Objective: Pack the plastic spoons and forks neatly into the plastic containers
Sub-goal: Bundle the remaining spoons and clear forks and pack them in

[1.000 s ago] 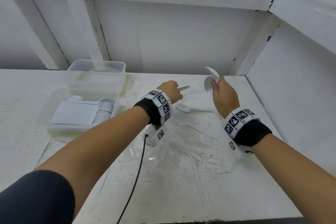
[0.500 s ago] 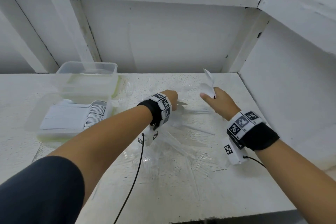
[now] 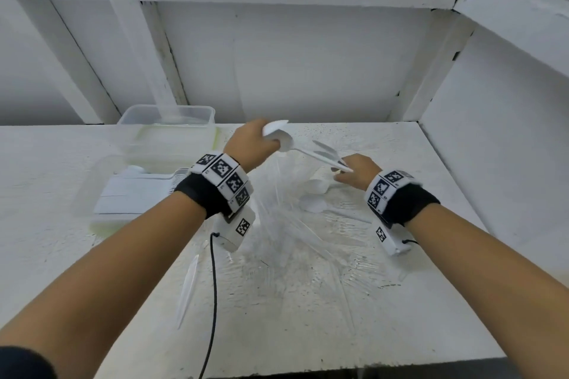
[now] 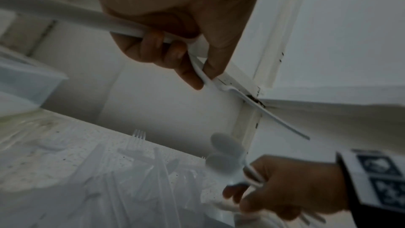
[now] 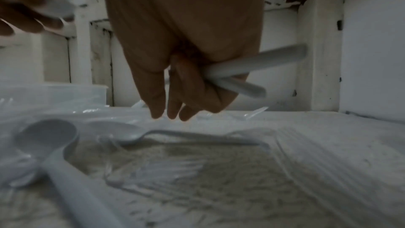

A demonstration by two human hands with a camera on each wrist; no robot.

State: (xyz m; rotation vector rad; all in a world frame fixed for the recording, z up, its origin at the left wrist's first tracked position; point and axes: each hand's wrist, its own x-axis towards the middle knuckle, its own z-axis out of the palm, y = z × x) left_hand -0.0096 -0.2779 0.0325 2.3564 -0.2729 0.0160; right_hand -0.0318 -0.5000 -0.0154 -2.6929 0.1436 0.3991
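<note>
My left hand is raised over the table and grips white plastic spoons near their bowls, with the handles slanting down to the right; in the left wrist view its fingers pinch a spoon. My right hand is low over the table and holds two more white spoons by their handles. Two loose white spoons lie just left of it. A pile of clear plastic forks covers the table's middle. A container at the left holds stacked white cutlery.
An empty clear container stands behind the filled one, by the back wall. A white wall closes the table's right side. A black cable hangs from my left wrist across the table.
My left hand has come up from the table with spoons and moved right. My right hand has dropped from a raised position to just above the loose spoons.
</note>
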